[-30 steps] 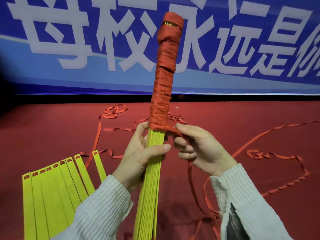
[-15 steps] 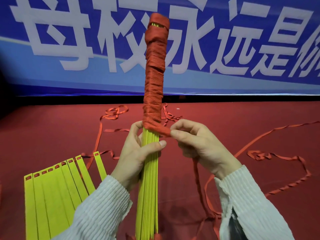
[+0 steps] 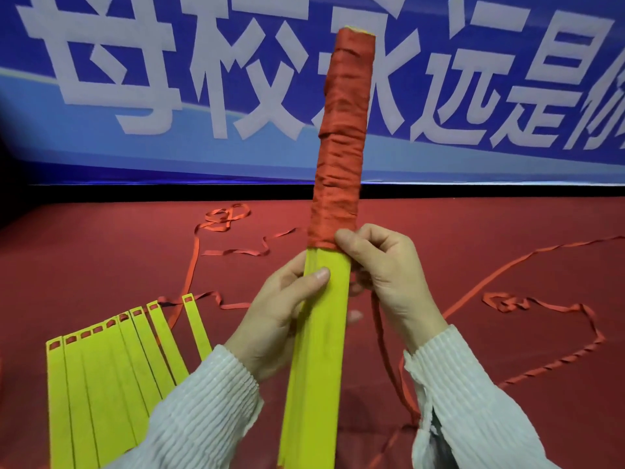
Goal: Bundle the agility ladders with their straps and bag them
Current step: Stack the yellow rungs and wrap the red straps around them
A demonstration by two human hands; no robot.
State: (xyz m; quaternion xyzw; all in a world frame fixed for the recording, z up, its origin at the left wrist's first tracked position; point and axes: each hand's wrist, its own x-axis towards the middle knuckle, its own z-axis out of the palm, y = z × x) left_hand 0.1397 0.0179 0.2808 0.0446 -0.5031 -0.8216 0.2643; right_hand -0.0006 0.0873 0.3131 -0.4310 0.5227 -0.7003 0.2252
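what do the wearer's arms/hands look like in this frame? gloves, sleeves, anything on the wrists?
Both hands are bare: no gloves, and no rings or watch in view on the left hand or the right hand. Each forearm wears a pale, off-white long sleeve of finely ribbed, pleated-looking knit, the left sleeve and the right sleeve ending at the wrists. The right cuff shows a slit with darker fabric beneath.

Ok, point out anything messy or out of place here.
Loose red strap trails in tangled loops across the red floor. A second set of yellow rungs lies fanned, unbundled, at lower left. The held bundle is only half wrapped.
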